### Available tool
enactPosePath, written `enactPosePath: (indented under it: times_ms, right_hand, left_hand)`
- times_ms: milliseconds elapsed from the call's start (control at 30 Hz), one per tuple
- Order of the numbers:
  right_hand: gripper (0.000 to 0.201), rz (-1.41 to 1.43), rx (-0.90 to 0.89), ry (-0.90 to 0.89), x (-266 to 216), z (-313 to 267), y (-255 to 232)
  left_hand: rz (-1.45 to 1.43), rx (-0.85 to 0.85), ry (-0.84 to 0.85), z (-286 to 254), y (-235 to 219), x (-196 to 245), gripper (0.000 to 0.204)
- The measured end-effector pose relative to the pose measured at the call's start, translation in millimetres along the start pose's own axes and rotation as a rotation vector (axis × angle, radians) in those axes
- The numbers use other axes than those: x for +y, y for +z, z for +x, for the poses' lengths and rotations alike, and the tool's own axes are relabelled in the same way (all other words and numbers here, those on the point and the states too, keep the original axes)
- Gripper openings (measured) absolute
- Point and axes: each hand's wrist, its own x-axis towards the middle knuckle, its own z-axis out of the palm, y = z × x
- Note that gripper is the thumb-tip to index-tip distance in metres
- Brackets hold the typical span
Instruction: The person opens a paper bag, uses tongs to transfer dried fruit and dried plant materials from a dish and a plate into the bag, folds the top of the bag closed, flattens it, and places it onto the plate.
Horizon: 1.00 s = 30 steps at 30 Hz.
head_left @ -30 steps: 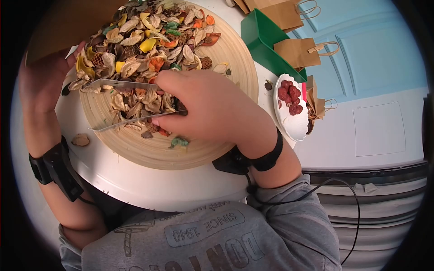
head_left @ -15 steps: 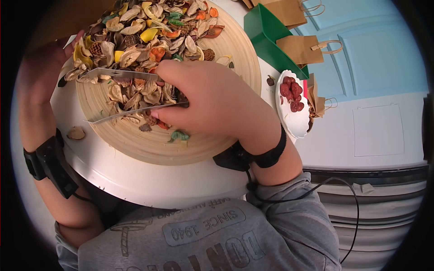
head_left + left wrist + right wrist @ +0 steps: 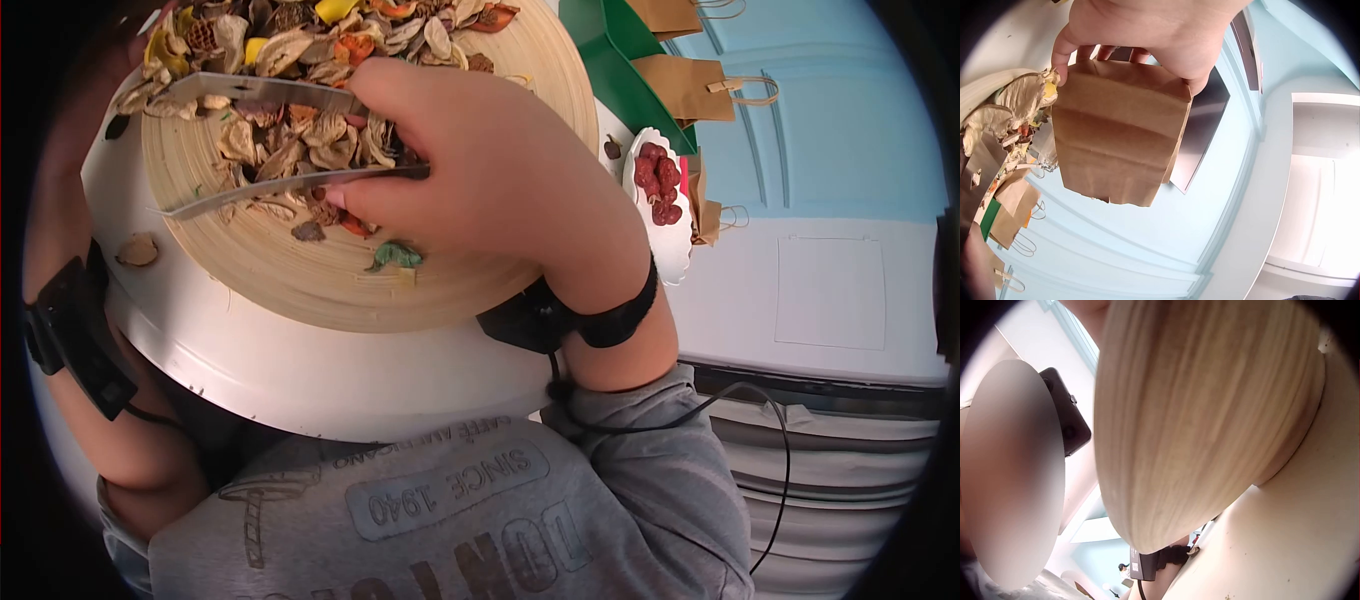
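Note:
My right hand (image 3: 480, 150) grips the end of a clear plastic scoop (image 3: 270, 187), its thumb and fingers at the two side walls. Dried petals (image 3: 330, 140) lie between those walls. The scoop is low over a round wooden platter (image 3: 350, 305), beside a heap of potpourri (image 3: 290, 45) with yellow, orange and green pieces. At the platter's left side is my left hand (image 3: 85, 130), partly in shadow. In the left wrist view, the left hand (image 3: 1141, 28) holds a brown paper bag (image 3: 1119, 131) by one end, next to petals at the platter's edge.
The platter stands on a white round table (image 3: 300, 375). To the right are a green bin (image 3: 615, 60), brown paper bags (image 3: 690, 88) and a white scalloped plate (image 3: 676, 265) with red dried fruit (image 3: 658, 180). One loose petal (image 3: 138, 250) lies at the table's left.
The head view has shifted, so platter, scoop and hands appear higher and further left. The brown bag at the top left has left that view. The right hand still grips the scoop.

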Motion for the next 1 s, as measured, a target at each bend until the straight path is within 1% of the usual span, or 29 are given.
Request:
enactPosePath:
  times_ms: [100, 267, 333, 367, 433, 467, 533, 733, 800, 833, 900, 933, 1000]
  right_hand:
    - [0.035, -0.025, -0.021, 0.013, -1.4, 0.2, -1.6]
    - [0.036, -0.05, -0.043, 0.016, 1.8, 0.3, 0.3]
    - [0.037, 0.003, 0.145, -0.125, 9.4, -3.0, 8.5]
    - [0.037, 0.004, 0.144, -0.124, 8.8, -2.8, 7.9]
    - [0.036, -0.018, 0.08, -0.073, 5.7, -1.1, 3.4]
    - [0.036, -0.019, 0.085, -0.073, 3.7, -0.1, 0.9]
    - [0.036, -0.023, -0.044, 0.02, -0.1, 1.8, -3.2]
    - [0.035, -0.015, -0.026, 0.013, 0.5, 1.5, -2.2]
    - [0.035, -0.017, -0.026, 0.012, 0.8, 2.1, -2.1]
    - [0.035, -0.018, -0.03, 0.012, 1.0, 2.2, -2.1]
    - [0.035, -0.013, -0.023, 0.011, 0.8, 2.1, -1.9]
    - [0.035, -0.007, -0.018, 0.009, 0.7, 2.0, -1.8]
    - [0.034, 0.01, -0.016, 0.014, 0.4, 2.0, -1.5]
  left_hand:
    - [0.001, -0.059, 0.013, 1.2, -7.7, -2.0, 0.076]
    - [0.094, 0.043, 0.039, -6.8, -14.0, -12.7, 0.077]
    - [0.147, 0.084, 0.054, -8.2, -14.3, -16.4, 0.077]
    - [0.174, 0.102, 0.062, -8.1, -13.8, -17.8, 0.077]
    - [0.232, 0.134, 0.08, -6.7, -12.0, -19.7, 0.077]
    - [0.262, 0.148, 0.089, -5.3, -10.6, -20.0, 0.077]
    - [0.324, 0.174, 0.109, -2.5, -7.5, -19.5, 0.077]
    - [0.488, 0.237, 0.162, 2.9, 1.0, -12.9, 0.077]
    - [0.06, 0.052, 0.049, 0.0, 2.8, -7.4, 0.077]
    - [0.061, 0.05, 0.049, -1.3, 5.2, -5.6, 0.077]
    - [-0.046, 0.143, 0.011, -1.9, 14.5, -6.0, 0.078]
    - [-0.045, 0.14, 0.011, -1.2, 14.6, -9.7, 0.078]
    - [0.592, 0.151, 0.17, -0.2, 11.4, -19.9, 0.078]
